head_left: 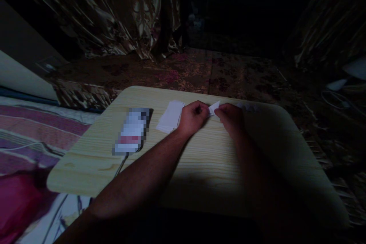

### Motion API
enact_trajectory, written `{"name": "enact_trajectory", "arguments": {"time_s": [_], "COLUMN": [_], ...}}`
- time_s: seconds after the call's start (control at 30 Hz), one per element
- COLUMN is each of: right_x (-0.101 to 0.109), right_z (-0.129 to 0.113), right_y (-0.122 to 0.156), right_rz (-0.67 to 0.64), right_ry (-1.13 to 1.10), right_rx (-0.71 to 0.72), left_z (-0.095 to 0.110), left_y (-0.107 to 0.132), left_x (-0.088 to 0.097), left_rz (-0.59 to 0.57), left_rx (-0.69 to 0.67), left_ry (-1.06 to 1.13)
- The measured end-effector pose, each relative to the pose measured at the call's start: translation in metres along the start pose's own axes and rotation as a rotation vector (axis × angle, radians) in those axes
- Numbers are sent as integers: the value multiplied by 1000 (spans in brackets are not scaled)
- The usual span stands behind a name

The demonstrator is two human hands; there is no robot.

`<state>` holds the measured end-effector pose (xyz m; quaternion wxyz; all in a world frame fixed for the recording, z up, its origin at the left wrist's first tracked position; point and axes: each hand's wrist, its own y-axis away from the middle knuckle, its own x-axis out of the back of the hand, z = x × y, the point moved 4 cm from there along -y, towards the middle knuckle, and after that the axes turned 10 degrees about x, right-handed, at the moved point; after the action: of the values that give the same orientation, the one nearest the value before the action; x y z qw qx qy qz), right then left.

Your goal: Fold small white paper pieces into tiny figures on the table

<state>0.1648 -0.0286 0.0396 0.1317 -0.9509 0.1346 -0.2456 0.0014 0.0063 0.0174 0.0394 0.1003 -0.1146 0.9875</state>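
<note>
Between my two hands is a small folded piece of white paper (pixel 214 107), held just above the far part of the wooden table (pixel 200 160). My left hand (pixel 193 118) pinches its left side, fingers curled. On its right side, my right hand (pixel 231 116) grips it between thumb and fingers. A stack of white paper sheets (pixel 170 116) lies just left of my left hand, its edge partly behind the wrist. Beyond my right hand sit several small pale folded pieces (pixel 248 107), dim and partly hidden.
A phone (pixel 131 131) with a blurred, lit screen rests on the table's left side, a cable (pixel 121 166) running from its lower end. Striped bedding (pixel 51 129) borders the table at left. Patterned curtains (pixel 137 11) hang behind, and the right side is very dark.
</note>
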Motion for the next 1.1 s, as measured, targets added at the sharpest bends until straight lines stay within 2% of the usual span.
{"name": "enact_trajectory", "arguments": {"time_s": [0.17,0.5,1.1], "right_x": [-2,-4,-8], "right_z": [2,5,7], "right_y": [0,0,1], "right_rz": [-7,-30,-51], "right_ry": [-42,-82,-94], "right_rx": [-32,-3,26], "left_z": [0,1,-5], "left_y": [0,1,0], "left_x": [-1,-2,-2], "left_rz": [0,-7,-12], "left_rx": [15,44,19], "left_ry": [12,52,50]}}
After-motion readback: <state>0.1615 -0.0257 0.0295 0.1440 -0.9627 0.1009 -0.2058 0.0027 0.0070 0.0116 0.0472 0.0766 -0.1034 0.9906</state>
